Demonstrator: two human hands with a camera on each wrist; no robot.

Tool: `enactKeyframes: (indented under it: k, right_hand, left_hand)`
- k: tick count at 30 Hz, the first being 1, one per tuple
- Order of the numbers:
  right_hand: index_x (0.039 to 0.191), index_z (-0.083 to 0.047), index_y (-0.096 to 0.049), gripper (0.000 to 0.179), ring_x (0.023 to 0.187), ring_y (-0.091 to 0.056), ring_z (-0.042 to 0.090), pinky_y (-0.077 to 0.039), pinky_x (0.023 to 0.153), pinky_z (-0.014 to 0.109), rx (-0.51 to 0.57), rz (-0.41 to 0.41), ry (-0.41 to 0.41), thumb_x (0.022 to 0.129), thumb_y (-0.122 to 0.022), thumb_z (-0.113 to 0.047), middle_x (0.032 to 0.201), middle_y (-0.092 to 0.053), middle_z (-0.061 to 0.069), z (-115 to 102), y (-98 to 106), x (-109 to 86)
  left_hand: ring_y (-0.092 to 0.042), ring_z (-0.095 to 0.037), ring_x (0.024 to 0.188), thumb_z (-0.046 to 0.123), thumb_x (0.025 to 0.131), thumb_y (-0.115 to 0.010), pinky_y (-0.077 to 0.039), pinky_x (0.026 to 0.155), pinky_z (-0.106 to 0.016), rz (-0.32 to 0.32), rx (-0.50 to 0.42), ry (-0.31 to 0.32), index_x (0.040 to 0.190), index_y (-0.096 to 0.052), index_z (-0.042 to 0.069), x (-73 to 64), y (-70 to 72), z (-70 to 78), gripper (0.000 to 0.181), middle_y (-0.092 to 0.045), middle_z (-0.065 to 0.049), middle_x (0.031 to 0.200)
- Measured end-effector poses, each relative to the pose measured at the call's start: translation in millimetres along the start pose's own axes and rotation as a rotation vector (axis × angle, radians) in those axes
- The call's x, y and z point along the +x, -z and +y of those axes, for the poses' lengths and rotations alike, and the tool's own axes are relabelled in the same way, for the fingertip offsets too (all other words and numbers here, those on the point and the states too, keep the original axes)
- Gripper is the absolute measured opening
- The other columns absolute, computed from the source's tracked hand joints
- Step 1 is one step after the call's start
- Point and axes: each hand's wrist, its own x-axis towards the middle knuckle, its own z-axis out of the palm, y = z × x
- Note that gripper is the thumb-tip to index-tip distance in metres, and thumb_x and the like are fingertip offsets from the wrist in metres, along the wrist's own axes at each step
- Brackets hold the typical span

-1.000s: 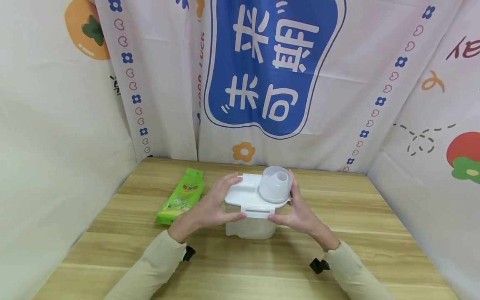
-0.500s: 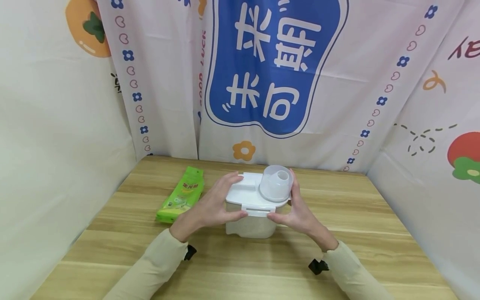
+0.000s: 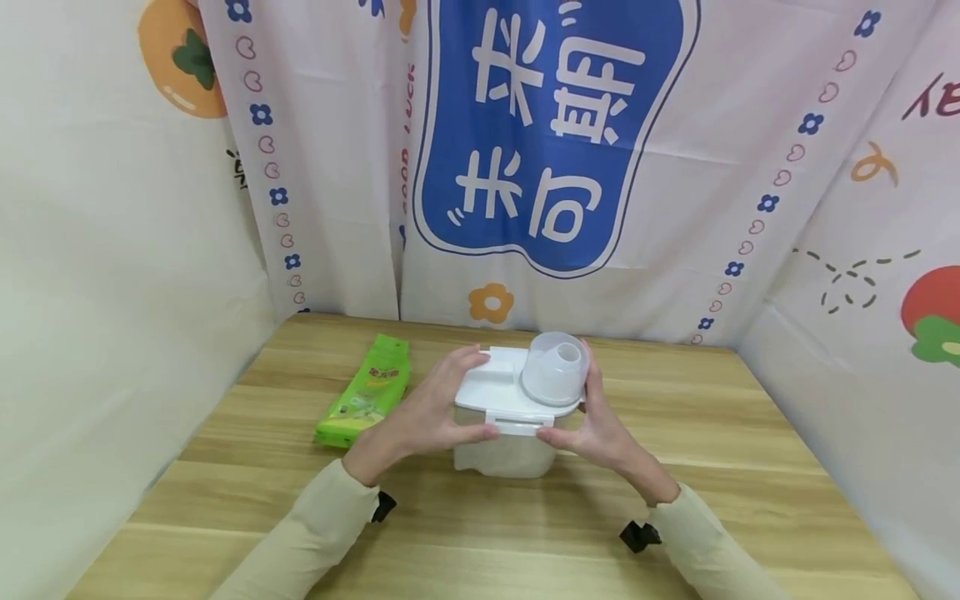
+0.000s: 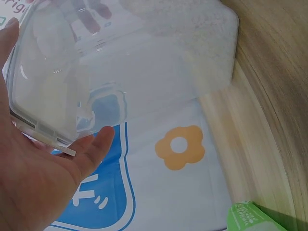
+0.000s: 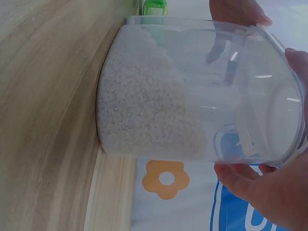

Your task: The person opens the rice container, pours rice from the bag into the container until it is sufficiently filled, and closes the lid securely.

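A clear plastic rice container [image 3: 504, 458] stands on the wooden table, closed by a white lid [image 3: 487, 385] with a latch at the front. On the lid's right half sits a clear measuring cup [image 3: 553, 373]. White rice [image 5: 144, 96] fills the lower part, sloping to one side in the right wrist view. My left hand [image 3: 429, 407] grips the left end at lid height, thumb beside the front latch and fingers toward the back. From the right end, my right hand [image 3: 596, 425] holds it the same way, its thumb by the latch, its fingers partly hidden behind the cup.
A green printed bag [image 3: 367, 392] lies on the table left of the container, close to my left wrist. The wooden table [image 3: 712, 442] ends at a printed cloth backdrop [image 3: 645, 300], with more cloth along both sides.
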Motion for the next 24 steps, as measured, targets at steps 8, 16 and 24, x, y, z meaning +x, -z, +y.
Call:
enactKeyframes:
  k: [8,16,24]
  right_hand:
    - [0.156,-0.010,0.007,0.131,0.120,-0.048,0.002,-0.051,0.094,0.025,-0.030,0.002,0.009,0.065,-0.086,0.005,0.148,-0.036,0.018,-11,-1,-1.5]
    - [0.154,-0.001,0.003,0.124,0.119,-0.049,0.000,-0.051,0.095,0.022,-0.019,0.016,0.032,0.066,-0.084,0.006,0.144,-0.039,0.023,-35,-4,-2.0]
    - [0.154,0.000,-0.001,0.123,0.119,-0.051,0.004,-0.052,0.096,0.023,-0.021,0.038,0.086,0.064,-0.085,0.008,0.143,-0.041,0.022,-33,-5,1.2]
  left_hand:
    - [-0.030,-0.026,0.146,0.054,0.078,-0.077,-0.039,0.113,-0.049,-0.013,0.004,0.016,0.149,-0.030,0.011,-0.7,0.4,2.9,0.095,-0.029,-0.010,0.158]
    - [-0.034,-0.027,0.142,0.049,0.077,-0.078,-0.043,0.110,-0.048,0.020,-0.004,-0.004,0.148,-0.031,0.010,-2.8,-4.2,2.8,0.093,-0.031,-0.012,0.156]
    - [-0.039,-0.028,0.138,0.047,0.074,-0.081,-0.047,0.106,-0.048,0.076,0.005,-0.003,0.146,-0.035,0.009,-0.1,-6.5,3.0,0.093,-0.035,-0.013,0.154]
